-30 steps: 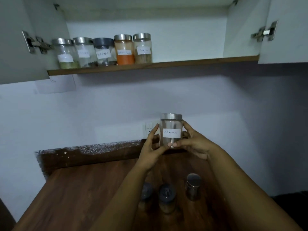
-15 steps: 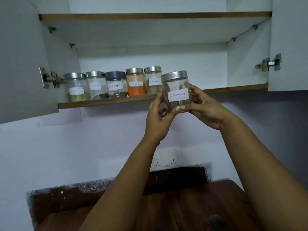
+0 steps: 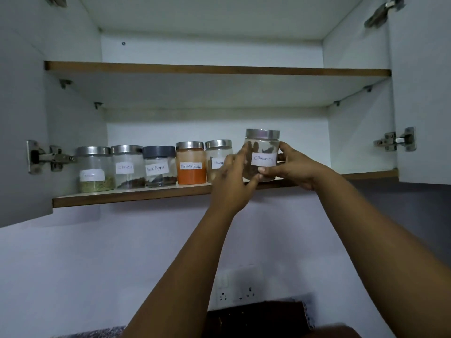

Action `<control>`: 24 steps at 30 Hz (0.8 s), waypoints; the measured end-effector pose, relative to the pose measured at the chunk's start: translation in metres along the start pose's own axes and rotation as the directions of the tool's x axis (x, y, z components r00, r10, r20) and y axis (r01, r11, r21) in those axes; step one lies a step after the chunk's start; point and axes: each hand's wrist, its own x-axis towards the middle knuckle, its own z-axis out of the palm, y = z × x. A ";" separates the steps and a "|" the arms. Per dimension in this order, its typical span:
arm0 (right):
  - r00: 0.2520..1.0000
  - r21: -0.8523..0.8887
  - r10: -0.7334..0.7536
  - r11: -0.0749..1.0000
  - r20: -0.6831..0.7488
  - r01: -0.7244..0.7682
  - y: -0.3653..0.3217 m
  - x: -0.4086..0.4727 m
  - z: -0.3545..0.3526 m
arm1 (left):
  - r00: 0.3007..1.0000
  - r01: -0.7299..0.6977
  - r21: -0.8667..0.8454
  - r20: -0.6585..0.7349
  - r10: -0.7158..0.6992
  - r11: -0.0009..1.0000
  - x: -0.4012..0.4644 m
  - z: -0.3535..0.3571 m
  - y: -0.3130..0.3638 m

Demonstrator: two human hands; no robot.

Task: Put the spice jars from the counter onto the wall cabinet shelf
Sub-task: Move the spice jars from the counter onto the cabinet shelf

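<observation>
A clear glass jar labelled Cinnamon (image 3: 263, 145), with a steel lid, is at the front edge of the lower cabinet shelf (image 3: 136, 196), to the right of the row. My right hand (image 3: 292, 168) grips its right side and base. My left hand (image 3: 230, 181) holds its left side with fingers and thumb. Whether the jar's base touches the shelf is hidden by my hands. Several labelled jars stand in a row on the shelf: a green-spice jar (image 3: 94, 170), a cloves jar (image 3: 127, 167), a black pepper jar (image 3: 158, 167), a red chilli powder jar (image 3: 190, 164) and one partly hidden jar (image 3: 217, 152).
The upper shelf (image 3: 214, 69) spans the cabinet. Both cabinet doors stand open, with hinges at left (image 3: 48, 157) and right (image 3: 395, 142). The lower shelf runs on bare to the right of the cinnamon jar. A wall socket (image 3: 240, 290) sits below, above the dark counter edge (image 3: 256, 313).
Both hands have carried the cinnamon jar from above the counter up to the lower shelf, to the right of the row. The view has tilted upward, so the counter jars are out of sight.
</observation>
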 end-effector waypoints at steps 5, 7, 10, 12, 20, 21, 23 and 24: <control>0.992 -0.147 0.110 0.982 -0.056 -0.117 0.012 0.038 0.006 | 0.919 0.099 0.211 -0.393 -0.009 0.973 -0.011 0.019 -0.045; 0.991 -0.174 0.125 0.976 -0.055 -0.133 0.017 0.054 0.007 | 0.911 0.060 0.332 -0.404 0.085 0.941 -0.014 0.027 -0.058; 0.989 -0.243 0.148 0.959 -0.015 -0.147 0.019 0.066 0.009 | 0.899 0.040 0.447 -0.407 0.164 0.894 -0.014 0.033 -0.065; 0.984 -0.227 0.174 0.960 0.024 -0.165 0.024 0.075 0.007 | 0.886 0.042 0.461 -0.427 0.181 0.886 -0.013 0.034 -0.065; 0.971 -0.237 0.229 0.949 0.061 -0.209 0.039 0.091 0.001 | 0.886 0.050 0.452 -0.432 0.170 0.890 -0.014 0.036 -0.064; 0.974 -0.237 0.219 0.951 0.053 -0.201 0.039 0.092 0.001 | 0.888 0.054 0.447 -0.430 0.162 0.893 -0.013 0.036 -0.063; 0.977 -0.244 0.208 0.951 0.047 -0.190 0.042 0.093 0.002 | 0.892 0.057 0.442 -0.425 0.154 0.895 -0.013 0.035 -0.063; 0.977 -0.251 0.206 0.950 0.050 -0.187 0.041 0.093 0.003 | 0.894 0.058 0.440 -0.423 0.149 0.896 -0.014 0.035 -0.063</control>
